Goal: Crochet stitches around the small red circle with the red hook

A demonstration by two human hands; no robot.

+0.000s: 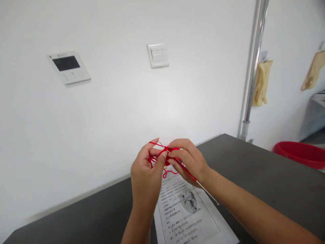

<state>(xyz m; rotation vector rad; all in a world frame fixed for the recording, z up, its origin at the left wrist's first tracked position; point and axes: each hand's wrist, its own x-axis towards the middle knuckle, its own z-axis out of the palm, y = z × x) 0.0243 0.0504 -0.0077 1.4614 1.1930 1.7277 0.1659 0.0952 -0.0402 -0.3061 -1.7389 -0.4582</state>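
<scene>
My left hand (146, 173) is raised above the dark table (254, 176), with red yarn (162, 159) looped over its forefinger and pinched between thumb and fingers. My right hand (189, 159) meets it from the right and grips a thin metal crochet hook (203, 188) with a red handle part; its shaft slants down to the right past my wrist. A small red crocheted piece sits between the fingertips of both hands, partly hidden. A loose end of yarn dangles below them.
A printed sheet (188, 217) with text and a picture lies on the table under my hands. A wall panel (68, 66) and a light switch (157, 55) are on the white wall. A metal pole (254, 67), hanging gloves (262, 83) and a red basin (299, 154) stand at right.
</scene>
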